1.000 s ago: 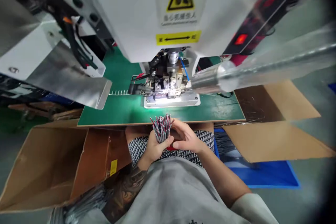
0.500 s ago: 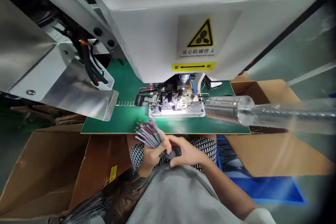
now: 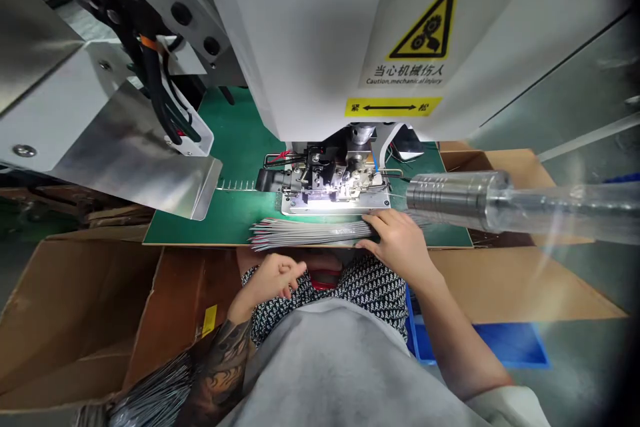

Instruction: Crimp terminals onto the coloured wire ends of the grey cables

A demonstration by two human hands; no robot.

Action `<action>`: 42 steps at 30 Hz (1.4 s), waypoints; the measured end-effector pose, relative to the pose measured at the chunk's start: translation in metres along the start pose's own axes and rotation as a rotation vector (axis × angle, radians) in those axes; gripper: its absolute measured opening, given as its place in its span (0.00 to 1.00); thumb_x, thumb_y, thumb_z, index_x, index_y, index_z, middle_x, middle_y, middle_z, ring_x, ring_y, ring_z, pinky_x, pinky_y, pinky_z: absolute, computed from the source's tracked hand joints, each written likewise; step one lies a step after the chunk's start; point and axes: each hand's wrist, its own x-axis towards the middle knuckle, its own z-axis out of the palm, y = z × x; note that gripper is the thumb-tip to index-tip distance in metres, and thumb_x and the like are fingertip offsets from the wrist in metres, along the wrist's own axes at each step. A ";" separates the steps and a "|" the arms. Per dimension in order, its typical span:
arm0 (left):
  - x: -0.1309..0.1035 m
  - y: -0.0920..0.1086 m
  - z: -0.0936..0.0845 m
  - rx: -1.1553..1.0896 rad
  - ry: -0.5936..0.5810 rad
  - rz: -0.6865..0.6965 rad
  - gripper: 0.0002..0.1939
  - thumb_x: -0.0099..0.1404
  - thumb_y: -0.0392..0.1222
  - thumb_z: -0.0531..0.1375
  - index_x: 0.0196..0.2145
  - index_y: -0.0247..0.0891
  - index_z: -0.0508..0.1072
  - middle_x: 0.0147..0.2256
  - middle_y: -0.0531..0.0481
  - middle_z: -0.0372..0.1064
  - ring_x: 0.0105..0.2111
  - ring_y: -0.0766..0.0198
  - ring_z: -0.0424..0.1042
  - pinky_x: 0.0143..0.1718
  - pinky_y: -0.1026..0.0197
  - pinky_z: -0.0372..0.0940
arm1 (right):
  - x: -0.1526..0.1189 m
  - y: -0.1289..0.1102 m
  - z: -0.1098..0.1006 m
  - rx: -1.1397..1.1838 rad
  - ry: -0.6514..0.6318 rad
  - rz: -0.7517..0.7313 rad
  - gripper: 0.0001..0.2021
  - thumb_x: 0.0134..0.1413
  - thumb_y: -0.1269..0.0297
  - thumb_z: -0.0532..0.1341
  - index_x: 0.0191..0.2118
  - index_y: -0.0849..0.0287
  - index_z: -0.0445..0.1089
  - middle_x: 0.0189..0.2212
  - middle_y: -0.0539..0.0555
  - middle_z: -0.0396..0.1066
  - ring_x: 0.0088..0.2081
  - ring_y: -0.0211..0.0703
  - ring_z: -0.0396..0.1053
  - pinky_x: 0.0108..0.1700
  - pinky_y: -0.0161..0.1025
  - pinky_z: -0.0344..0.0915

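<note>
A bundle of grey wires (image 3: 310, 232) lies lengthwise along the front of the green tabletop (image 3: 200, 230), its reddish-tipped ends fanning out to the left. Around the bundle's right part, my right hand (image 3: 403, 243) has its thumb on the near side and its fingers on the far side. My left hand (image 3: 277, 278) is off the table edge above my lap, fingers loosely bent and apart, with nothing in it. Just behind the bundle sits the lit metal crimping unit (image 3: 340, 193) of a machine.
The white machine housing (image 3: 300, 47) with a warning label overhangs the table. A metal cylinder with a clear tube (image 3: 450, 192) juts in from the right; a sheet-metal chute (image 3: 150, 160) is at left. Cardboard boxes (image 3: 85, 307) flank me, with more wires (image 3: 155, 390) lower left and a blue tray (image 3: 510, 343) right.
The wire bundle, gripped upright over my lap in both hands before, now lies on the table. My left hand has let go and drawn back; my right hand has moved up and right.
</note>
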 end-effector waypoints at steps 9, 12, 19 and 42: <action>-0.011 0.047 -0.010 0.575 0.804 0.887 0.08 0.79 0.38 0.63 0.46 0.38 0.83 0.45 0.44 0.83 0.45 0.54 0.79 0.52 0.51 0.73 | -0.025 0.011 0.040 0.080 0.243 -0.035 0.12 0.73 0.62 0.68 0.57 0.59 0.79 0.56 0.59 0.82 0.55 0.54 0.79 0.56 0.50 0.71; 0.016 0.064 -0.014 0.928 0.788 0.784 0.11 0.79 0.33 0.59 0.52 0.35 0.81 0.53 0.39 0.80 0.55 0.44 0.76 0.57 0.41 0.67 | -0.023 0.017 0.041 0.095 0.293 -0.060 0.10 0.70 0.64 0.70 0.54 0.58 0.81 0.52 0.56 0.83 0.51 0.50 0.80 0.54 0.48 0.71; 0.035 0.061 -0.024 1.065 0.709 0.767 0.07 0.80 0.35 0.61 0.44 0.37 0.80 0.44 0.44 0.80 0.47 0.48 0.76 0.55 0.43 0.62 | -0.033 0.028 0.040 0.108 0.394 -0.062 0.05 0.67 0.73 0.70 0.46 0.59 0.81 0.47 0.55 0.86 0.48 0.48 0.82 0.54 0.45 0.73; 0.009 0.108 0.039 0.286 1.010 1.019 0.09 0.69 0.36 0.74 0.43 0.37 0.80 0.42 0.46 0.81 0.38 0.60 0.81 0.39 0.59 0.76 | 0.057 -0.083 0.045 0.965 0.345 0.108 0.07 0.70 0.66 0.68 0.40 0.57 0.85 0.38 0.53 0.86 0.38 0.43 0.83 0.41 0.38 0.77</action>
